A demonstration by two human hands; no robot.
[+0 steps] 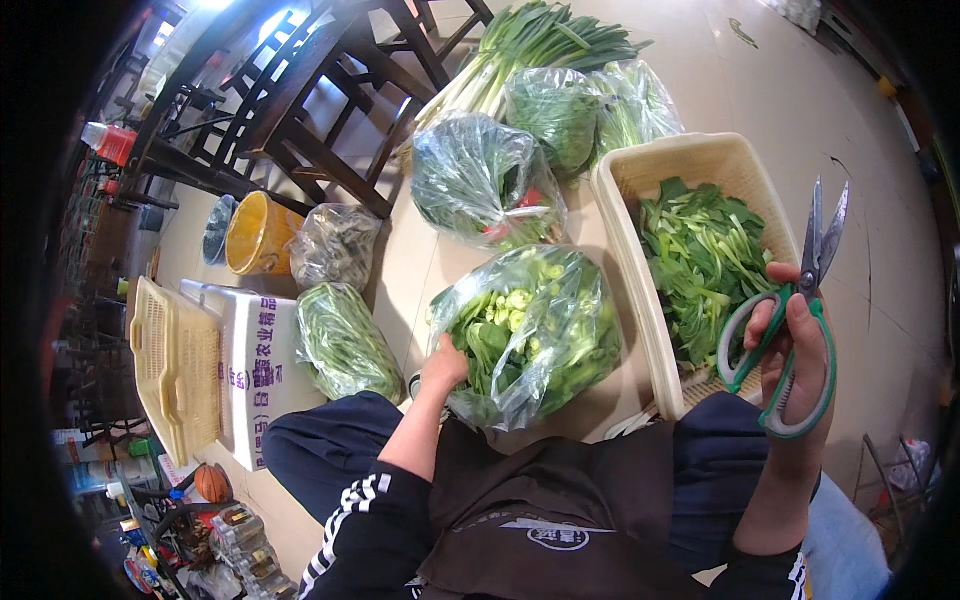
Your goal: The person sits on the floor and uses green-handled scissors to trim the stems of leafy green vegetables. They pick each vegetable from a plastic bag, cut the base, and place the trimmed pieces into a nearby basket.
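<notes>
My right hand (pixel 799 352) holds green-and-grey-handled scissors (pixel 814 281), fingers through the loops. Their blades point away from me and stand slightly apart. Beneath them is a cream plastic basket (pixel 626 277) with loose leafy greens (pixel 701 262) inside. My left hand (pixel 446 366) is at the left side of a clear plastic bag (pixel 577 382) in front of my knees. Leafy greens with pale cut stems (pixel 517 307) fill that bag. The left fingertips are partly hidden, so whether they grip the plastic or a stalk is unclear.
Beyond lie a bag of greens (pixel 472 172), more bagged vegetables (pixel 555 112) and long scallions (pixel 525 45). At left are a bag of long green vegetables (pixel 349 345), a printed white box (pixel 262 375), cream baskets (pixel 176 367), a yellow bin (pixel 259 232) and dark wooden stools (pixel 322 112).
</notes>
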